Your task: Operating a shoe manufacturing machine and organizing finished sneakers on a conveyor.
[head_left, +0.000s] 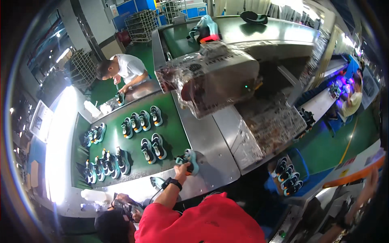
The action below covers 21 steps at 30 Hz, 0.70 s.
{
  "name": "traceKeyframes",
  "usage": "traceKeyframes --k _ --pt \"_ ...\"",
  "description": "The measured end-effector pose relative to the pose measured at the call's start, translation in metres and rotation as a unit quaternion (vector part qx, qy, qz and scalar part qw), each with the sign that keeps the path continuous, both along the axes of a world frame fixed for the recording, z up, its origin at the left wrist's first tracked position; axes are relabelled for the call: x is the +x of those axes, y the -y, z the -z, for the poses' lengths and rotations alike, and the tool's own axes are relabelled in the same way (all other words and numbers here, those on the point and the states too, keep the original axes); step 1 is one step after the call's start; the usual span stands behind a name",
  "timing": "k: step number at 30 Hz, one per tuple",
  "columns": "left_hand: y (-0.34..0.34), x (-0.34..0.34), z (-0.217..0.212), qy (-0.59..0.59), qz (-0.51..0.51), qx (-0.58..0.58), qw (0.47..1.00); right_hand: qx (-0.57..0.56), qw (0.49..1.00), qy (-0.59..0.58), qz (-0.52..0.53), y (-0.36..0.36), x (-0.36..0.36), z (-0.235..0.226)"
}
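Note:
At the lower right edge, an arm with a dark wristband comes in from below; it appears to be my right hand (369,184). It is smeared by motion, so I cannot make out its fingers or anything in them. Closest to it is an orange bar (350,177) along a light-coloured work surface. My left hand is not in view. In front of me, a co-worker in a red shirt (202,220) reaches out and grips a dark and pale-teal sneaker (192,162) on the metal edge of a table. That person's other hand (123,198) is near a dark object I cannot make out.
Several sneakers (154,148) stand in groups on the green table (170,121). A plastic-wrapped machine (219,77) rises beyond. More sneakers (287,176) sit by a blue bin (300,162). Another co-worker (129,69) handles a shoe at the far left; one (354,101) sits far right.

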<state>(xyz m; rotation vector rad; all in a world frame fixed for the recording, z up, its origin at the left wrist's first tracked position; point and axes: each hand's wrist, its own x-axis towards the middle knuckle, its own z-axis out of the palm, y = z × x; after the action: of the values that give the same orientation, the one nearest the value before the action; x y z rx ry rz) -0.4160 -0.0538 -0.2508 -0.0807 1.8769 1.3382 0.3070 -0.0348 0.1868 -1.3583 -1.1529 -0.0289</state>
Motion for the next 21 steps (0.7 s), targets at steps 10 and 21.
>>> traceKeyframes --k 10,21 --pt "-0.073 -0.138 0.096 -0.373 0.040 -0.147 0.915 -0.107 0.819 0.458 -0.329 -0.355 -0.521 -0.085" --pt "-0.098 -0.127 0.078 -0.337 -0.016 -0.206 0.919 0.073 0.694 0.649 -0.302 -0.458 -0.618 -0.062"
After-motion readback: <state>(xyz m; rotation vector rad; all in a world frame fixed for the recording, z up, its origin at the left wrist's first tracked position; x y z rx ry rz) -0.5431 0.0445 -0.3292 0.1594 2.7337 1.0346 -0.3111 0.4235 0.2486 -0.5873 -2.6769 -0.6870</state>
